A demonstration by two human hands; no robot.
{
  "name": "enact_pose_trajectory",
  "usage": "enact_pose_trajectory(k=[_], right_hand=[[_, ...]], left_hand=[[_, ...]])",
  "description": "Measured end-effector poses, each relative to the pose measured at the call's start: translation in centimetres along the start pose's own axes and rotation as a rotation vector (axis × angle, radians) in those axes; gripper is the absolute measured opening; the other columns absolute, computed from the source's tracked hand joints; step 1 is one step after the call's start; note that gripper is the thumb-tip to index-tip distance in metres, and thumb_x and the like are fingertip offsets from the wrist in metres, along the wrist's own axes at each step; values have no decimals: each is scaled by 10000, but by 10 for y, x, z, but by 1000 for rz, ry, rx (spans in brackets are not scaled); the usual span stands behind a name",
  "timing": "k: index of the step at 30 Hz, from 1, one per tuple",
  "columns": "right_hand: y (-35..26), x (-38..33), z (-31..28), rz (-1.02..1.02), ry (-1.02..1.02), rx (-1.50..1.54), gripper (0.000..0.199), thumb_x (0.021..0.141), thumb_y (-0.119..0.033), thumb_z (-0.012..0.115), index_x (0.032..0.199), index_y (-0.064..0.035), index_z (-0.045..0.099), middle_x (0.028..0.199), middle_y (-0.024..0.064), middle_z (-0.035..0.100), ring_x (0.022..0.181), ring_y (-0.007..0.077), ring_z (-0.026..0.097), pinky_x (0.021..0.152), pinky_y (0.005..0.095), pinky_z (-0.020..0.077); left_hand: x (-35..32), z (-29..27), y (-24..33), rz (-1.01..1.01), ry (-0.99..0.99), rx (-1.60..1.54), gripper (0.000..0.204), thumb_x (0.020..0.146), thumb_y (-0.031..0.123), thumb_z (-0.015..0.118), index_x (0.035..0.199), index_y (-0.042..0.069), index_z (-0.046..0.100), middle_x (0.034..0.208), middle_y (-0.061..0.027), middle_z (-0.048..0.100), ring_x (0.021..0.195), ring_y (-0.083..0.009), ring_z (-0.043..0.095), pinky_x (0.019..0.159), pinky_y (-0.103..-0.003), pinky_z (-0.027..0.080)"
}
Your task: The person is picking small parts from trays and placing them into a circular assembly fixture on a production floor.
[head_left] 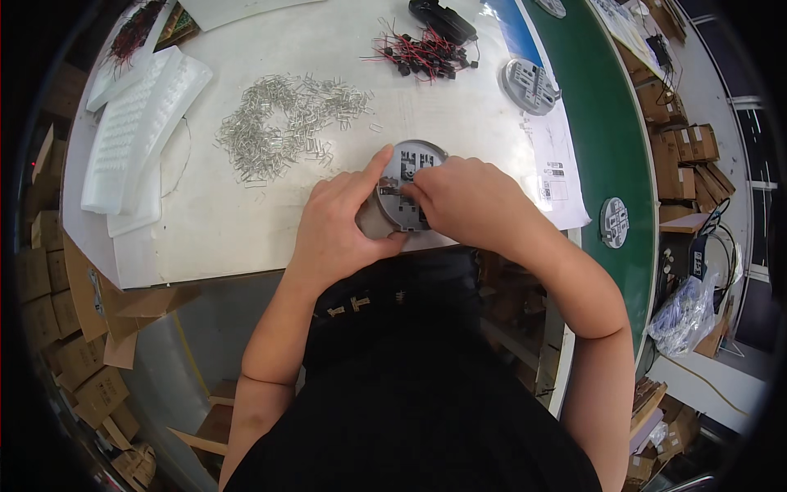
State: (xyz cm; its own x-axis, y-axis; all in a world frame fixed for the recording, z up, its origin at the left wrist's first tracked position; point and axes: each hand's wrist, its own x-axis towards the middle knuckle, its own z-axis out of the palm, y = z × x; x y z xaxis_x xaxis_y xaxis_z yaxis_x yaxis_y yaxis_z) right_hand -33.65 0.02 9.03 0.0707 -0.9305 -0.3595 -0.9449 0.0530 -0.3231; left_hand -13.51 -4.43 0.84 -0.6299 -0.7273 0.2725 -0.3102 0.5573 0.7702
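A round grey plastic base [407, 168] is tilted up near the table's front edge. My left hand [340, 217] grips its left rim, thumb under it and index finger stretched along the upper edge. My right hand [467, 201] covers its right side, with fingertips pinched at the middle of the base; what they pinch is too small to tell. A loose heap of small metal clips [283, 123] lies just beyond my left hand.
White foam trays [135, 131] lie at the far left. A bundle of red and black wired parts [426, 53] sits at the back. Another round base [529, 86] rests at the table's right edge, and one more [614, 221] on the green belt [607, 123]. Cardboard boxes [78, 353] stand below left.
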Motion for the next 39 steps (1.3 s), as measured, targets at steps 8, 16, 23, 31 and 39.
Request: enact_pose_trajectory(k=[8, 16, 23, 31, 39], right_hand=[[17, 2, 11, -128, 23, 153, 379, 1041, -319, 596, 869, -20, 752, 837, 221, 731, 806, 437, 705, 754, 520, 569], [19, 0, 11, -113, 51, 116, 379, 1048, -315, 589, 869, -20, 746, 837, 219, 729, 809, 437, 702, 752, 532, 558], [17, 2, 10, -89, 37, 114, 370, 1049, -319, 589, 878, -30, 745, 831, 208, 730, 802, 433, 703, 747, 527, 561], [6, 3, 10, -39, 26, 49, 307, 1017, -274, 607, 861, -54, 755, 823, 184, 737, 788, 410, 722, 715, 513, 582], [-17, -3, -4, -113, 11, -115, 318, 1024, -271, 601, 854, -49, 754, 781, 197, 718, 729, 429, 700, 682, 520, 570]], left_hand=[[-1, 1, 0, -21, 7, -17, 1029, 569, 169, 903, 1541, 126, 568, 875, -65, 647, 805, -246, 586, 849, -369, 488], [-2, -1, -1, -45, -4, -16, 1032, 568, 180, 907, 1541, 126, 569, 866, -64, 646, 802, -240, 585, 842, -367, 489], [-3, 0, -1, -35, 0, -11, 1034, 567, 183, 910, 1542, 126, 569, 854, -64, 642, 792, -236, 578, 830, -369, 484], [-2, 0, 1, -28, 0, -14, 1033, 566, 174, 911, 1540, 121, 571, 848, -64, 639, 786, -241, 570, 819, -368, 478], [-2, -1, -3, 30, -5, 31, 1007, 621, 256, 922, 1544, 114, 545, 907, -90, 654, 822, -275, 640, 844, -410, 493]])
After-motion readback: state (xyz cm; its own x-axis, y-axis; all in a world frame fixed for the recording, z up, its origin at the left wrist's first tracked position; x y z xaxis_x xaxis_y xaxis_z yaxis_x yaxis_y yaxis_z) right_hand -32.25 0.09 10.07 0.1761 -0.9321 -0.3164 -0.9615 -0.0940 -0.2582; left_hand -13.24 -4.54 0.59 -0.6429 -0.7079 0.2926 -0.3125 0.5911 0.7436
